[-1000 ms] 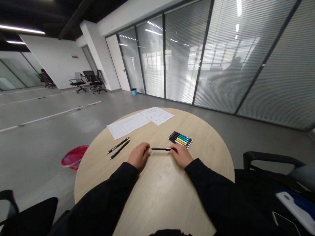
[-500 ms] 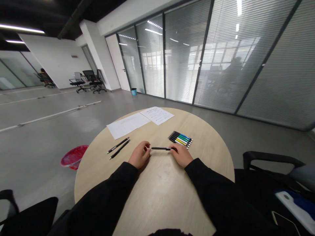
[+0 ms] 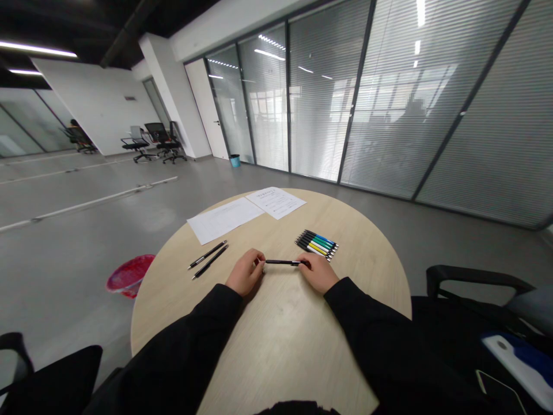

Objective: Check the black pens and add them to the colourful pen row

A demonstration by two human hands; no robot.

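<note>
A black pen lies level between my two hands on the round pale wood table. My left hand has curled fingers at the pen's left end, and my right hand closes on its right end. Left of my left hand lie two black pens, side by side and angled. A fanned group of several coloured pens lies just beyond my right hand. Two white printed sheets lie at the far side of the table.
A red basket sits on the grey floor left of the table. A black chair armrest stands at right, near a blue and white object. Slatted glass partitions run behind; several office chairs stand far left.
My hands and the black pen have barely moved. The whole view has shifted very slightly.
</note>
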